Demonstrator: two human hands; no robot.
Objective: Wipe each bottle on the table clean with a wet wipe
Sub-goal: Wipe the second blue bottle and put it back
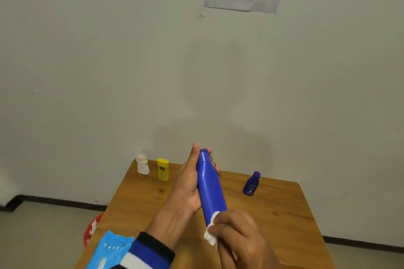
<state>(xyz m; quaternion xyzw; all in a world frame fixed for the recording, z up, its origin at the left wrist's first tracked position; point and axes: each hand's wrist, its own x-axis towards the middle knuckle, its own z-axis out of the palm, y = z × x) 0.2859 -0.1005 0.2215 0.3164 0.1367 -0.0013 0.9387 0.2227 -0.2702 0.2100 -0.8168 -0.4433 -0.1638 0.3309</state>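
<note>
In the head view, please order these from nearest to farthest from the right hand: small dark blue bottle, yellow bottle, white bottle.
Measured from the right hand:
1. Small dark blue bottle, standing on the table's right side.
2. Yellow bottle, far left, near the wall.
3. White bottle, left of the yellow one, at the corner.

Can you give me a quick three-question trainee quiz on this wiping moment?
1. True or false: the left hand holds the big blue bottle up off the table.
2. Which end of that bottle is the wipe in the right hand touching? A) the cap end B) the base end C) neither
3. How many other bottles stand on the table, and what colours are they?

Key:
1. True.
2. B: the wipe is pressed at the base, the end nearer the camera.
3. Three: the white bottle and yellow bottle at the far left corner, and the small dark blue bottle to the right.
</note>
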